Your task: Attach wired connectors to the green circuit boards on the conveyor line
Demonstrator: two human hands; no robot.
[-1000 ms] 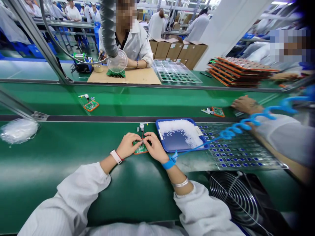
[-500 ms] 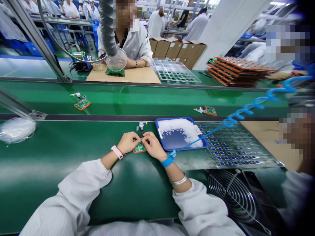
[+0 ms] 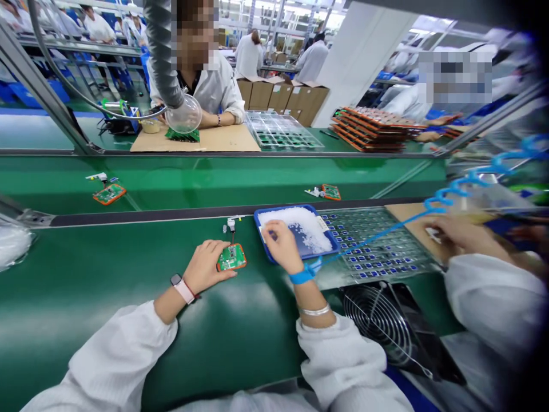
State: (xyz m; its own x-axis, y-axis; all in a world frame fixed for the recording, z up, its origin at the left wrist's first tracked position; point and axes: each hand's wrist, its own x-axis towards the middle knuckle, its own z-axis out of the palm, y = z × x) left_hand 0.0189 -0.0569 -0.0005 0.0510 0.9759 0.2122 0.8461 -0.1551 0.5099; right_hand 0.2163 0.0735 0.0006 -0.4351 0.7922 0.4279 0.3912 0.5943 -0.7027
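A green circuit board with an orange edge lies flat on the green bench, a white connector wired to its top. My left hand rests at the board's left side, thumb and fingers apart around that edge. Over the left part of a blue tray of small white pieces is my right hand, its fingers curled together in a pinch; whatever they may hold is too small to make out. A blue wristband with a coiled cord circles my right wrist.
Right of the tray lies a clear sheet of small blue parts; a black fan sits nearer. Two more boards lie on the green strip beyond. A co-worker's hand is at the right, and a person sits opposite.
My right hand has left the board and moved right to the tray. My left hand has opened from its pinch and lies beside the board. The view has shifted right.
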